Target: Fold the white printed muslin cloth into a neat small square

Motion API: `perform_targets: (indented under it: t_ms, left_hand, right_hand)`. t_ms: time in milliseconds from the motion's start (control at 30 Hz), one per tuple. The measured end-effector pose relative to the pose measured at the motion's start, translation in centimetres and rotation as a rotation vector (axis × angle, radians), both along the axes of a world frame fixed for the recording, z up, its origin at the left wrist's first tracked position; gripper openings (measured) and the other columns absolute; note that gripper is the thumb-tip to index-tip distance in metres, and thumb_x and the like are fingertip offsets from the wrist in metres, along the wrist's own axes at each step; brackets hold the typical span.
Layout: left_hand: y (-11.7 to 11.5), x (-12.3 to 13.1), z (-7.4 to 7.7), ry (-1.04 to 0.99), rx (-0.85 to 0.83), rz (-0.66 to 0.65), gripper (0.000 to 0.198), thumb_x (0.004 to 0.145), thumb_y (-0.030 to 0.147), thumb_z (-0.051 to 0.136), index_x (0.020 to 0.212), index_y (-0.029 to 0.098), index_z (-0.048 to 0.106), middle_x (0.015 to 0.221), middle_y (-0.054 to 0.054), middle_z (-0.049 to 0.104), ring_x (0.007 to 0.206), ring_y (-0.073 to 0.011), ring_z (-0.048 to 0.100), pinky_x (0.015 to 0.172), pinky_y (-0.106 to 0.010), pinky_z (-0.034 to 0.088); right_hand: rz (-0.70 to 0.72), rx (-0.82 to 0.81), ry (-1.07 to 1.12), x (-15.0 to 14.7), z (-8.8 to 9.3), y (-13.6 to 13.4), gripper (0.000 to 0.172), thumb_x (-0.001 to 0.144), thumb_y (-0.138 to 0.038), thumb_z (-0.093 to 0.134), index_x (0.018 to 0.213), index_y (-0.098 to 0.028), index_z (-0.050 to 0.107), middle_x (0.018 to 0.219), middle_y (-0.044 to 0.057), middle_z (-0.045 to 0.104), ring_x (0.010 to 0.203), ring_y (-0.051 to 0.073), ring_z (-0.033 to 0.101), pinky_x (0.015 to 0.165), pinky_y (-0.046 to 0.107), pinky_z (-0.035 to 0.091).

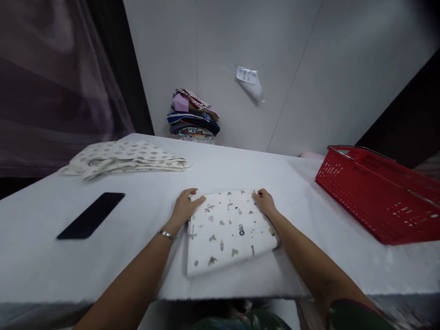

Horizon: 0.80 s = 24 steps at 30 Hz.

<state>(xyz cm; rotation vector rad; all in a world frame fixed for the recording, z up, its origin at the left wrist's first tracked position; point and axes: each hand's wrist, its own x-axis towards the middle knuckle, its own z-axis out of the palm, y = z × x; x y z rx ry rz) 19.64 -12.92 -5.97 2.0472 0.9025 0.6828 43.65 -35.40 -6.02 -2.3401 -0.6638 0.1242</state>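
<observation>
A folded white cloth point(227, 233) with small plant and figure prints lies flat near the table's front edge. My left hand point(185, 205) is at its far left corner, thumb over the top and fingers curled at the side, gripping the edge. At the far right corner, my right hand point(264, 201) pinches the cloth between thumb and fingers. A metal bracelet is on my left wrist.
On the white table point(154, 192) are a black phone point(91, 216) at left, a printed cream cloth point(125, 158) behind it and a red basket point(378, 197) at right. Folded clothes point(194, 117) are stacked by the wall, where a labelled plastic bag point(250, 82) hangs.
</observation>
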Motion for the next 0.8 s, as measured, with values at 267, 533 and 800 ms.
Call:
perform_targets:
  t_ms: [267,533,800]
  left_hand:
    - [-0.1,-0.5,0.6,-0.043,-0.222,-0.022,0.056,0.066,0.047,0.067,0.113,0.017,0.057,0.116,-0.009,0.061,0.097,-0.0204,0.056,0.085,-0.032,0.044]
    - [-0.1,-0.7,0.4,-0.157,-0.344,-0.032,0.052,0.060,0.029,0.074,0.109,0.016,0.060,0.120,-0.009,0.058,0.097,-0.0202,0.057,0.084,-0.030,0.045]
    - [0.4,-0.7,-0.1,-0.197,-0.420,-0.005,0.053,0.060,0.036,0.076,0.107,0.015,0.060,0.120,-0.012,0.058,0.098,-0.0204,0.059,0.081,-0.029,0.046]
  right_hand:
    - [0.231,-0.090,-0.388,-2.9,2.7,0.0,0.047,0.089,-0.038,0.043,0.131,-0.015,0.045,0.138,0.016,0.042,0.130,0.027,0.034,0.103,0.042,0.030]
    - [0.491,-0.497,-0.370,-5.6,0.8,0.2,0.062,0.093,-0.052,0.029,0.145,-0.017,0.027,0.152,0.009,0.020,0.140,0.025,0.011,0.110,0.051,0.013]
    - [0.482,-0.401,-0.487,-8.3,3.0,0.5,0.064,0.094,-0.055,0.024,0.146,-0.017,0.025,0.153,0.010,0.012,0.141,0.024,0.005,0.111,0.050,0.007]
